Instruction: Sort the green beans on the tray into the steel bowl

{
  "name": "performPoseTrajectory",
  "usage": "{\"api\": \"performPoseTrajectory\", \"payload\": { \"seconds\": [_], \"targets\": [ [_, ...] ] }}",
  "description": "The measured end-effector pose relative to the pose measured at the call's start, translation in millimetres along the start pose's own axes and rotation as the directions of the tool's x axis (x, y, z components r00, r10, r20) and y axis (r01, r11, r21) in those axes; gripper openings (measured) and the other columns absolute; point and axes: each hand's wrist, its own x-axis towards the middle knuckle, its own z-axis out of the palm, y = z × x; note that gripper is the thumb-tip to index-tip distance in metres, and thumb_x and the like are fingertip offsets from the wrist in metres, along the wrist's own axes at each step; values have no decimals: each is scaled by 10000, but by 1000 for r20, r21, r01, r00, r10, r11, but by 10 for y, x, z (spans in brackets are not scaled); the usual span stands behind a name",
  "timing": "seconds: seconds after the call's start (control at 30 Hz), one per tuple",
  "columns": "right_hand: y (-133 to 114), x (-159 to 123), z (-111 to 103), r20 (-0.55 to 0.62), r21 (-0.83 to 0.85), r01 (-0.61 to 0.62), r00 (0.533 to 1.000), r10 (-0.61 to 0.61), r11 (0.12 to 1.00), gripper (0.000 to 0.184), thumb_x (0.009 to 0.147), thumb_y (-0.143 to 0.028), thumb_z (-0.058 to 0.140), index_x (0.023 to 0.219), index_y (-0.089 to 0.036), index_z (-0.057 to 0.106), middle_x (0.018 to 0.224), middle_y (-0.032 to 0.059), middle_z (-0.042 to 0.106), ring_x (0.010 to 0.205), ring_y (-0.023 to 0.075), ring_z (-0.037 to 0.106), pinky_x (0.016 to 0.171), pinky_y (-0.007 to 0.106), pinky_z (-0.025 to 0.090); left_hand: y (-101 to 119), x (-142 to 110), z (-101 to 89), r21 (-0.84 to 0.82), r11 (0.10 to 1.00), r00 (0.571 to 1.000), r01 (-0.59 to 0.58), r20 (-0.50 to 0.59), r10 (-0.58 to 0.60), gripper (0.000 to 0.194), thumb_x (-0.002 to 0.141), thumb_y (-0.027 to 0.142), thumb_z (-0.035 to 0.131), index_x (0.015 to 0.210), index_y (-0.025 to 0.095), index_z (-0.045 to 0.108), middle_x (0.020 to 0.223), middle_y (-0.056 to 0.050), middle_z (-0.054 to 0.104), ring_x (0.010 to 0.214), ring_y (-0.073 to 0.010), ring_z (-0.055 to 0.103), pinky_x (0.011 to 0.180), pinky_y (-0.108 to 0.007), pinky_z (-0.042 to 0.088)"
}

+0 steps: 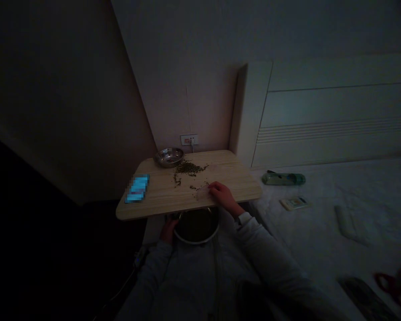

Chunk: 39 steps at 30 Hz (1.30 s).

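Observation:
Small dark greenish grains (188, 168) lie in a loose pile on the wooden tabletop (160, 196), with a few scattered toward its front edge. My right hand (220, 194) is closed on a thin, pale, see-through piece (203, 191) resting on the board by the stray grains; its exact kind is hard to make out. Below the front edge, my left hand (169, 228) grips the left rim of a round bowl (196, 242) with a pale rim and a dark inside. What the bowl contains is too dim to tell. Behind the pile stands a shiny metal bowl (169, 158).
A lit phone (137, 188) lies at the table's left. A wall socket (189, 140) with a plug is behind the table. On the bed to the right are a green bottle-like object (283, 179), a phone-like item (294, 203) and red-handled scissors (392, 287). The room is dim.

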Motion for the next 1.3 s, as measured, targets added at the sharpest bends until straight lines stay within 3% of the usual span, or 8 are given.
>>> {"api": "performPoseTrajectory", "payload": {
  "seconds": [0.17, 0.3, 0.67, 0.87, 1.0, 1.3],
  "targets": [
    [3, 1, 1, -20, 1, -6, 1000, 6, 1000, 168, 668, -211, 485, 754, -182, 626, 722, 4, 638, 740, 157, 561, 732, 274, 427, 47, -39, 5, 72, 997, 1000, 11, 21, -12, 107, 540, 254, 653, 622, 196, 689, 976, -86, 707, 1172, -302, 508, 1024, -374, 330],
    [19, 6, 10, -37, -6, -13, 999, 12, 1000, 191, 674, -215, 477, 783, -183, 630, 708, -2, 631, 717, 154, 555, 721, 274, 426, 84, -70, 28, 17, 998, 998, 58, 15, -59, 143, 576, 249, 641, 697, 198, 698, 946, -68, 713, 1090, -281, 567, 974, -382, 383],
    [-49, -24, -9, -10, -29, -30, 999, 30, 999, 174, 670, -208, 481, 763, -179, 625, 707, -1, 634, 719, 154, 552, 705, 265, 422, 97, -82, 26, 127, 991, 999, -32, 7, 31, 13, 530, 224, 652, 542, 222, 656, 869, -83, 711, 1110, -315, 545, 1022, -413, 332],
    [-36, -20, 1, 18, 14, -17, 1000, 17, 1000, 167, 667, -202, 470, 743, -183, 618, 666, -13, 624, 695, 147, 557, 698, 259, 423, 107, -80, 28, 84, 996, 1000, 10, 24, -12, 109, 527, 283, 649, 601, 208, 678, 861, -87, 711, 1031, -312, 584, 975, -419, 376],
    [-30, -16, 3, 28, 16, -19, 999, 19, 1000, 163, 663, -191, 468, 732, -185, 616, 668, -16, 624, 698, 142, 558, 710, 257, 426, 137, -101, 28, 125, 992, 1000, -25, 12, 23, 49, 495, 265, 648, 530, 230, 650, 856, -74, 710, 1094, -317, 545, 1011, -402, 338],
    [-5, -8, 1, 43, 36, -34, 999, 32, 999, 183, 646, -202, 475, 741, -181, 630, 701, -9, 636, 691, 142, 556, 701, 257, 428, 165, -129, 53, 124, 992, 1000, -12, 23, 9, 54, 549, 235, 623, 569, 227, 673, 873, -68, 710, 1088, -305, 549, 992, -399, 351]
  ]
}}
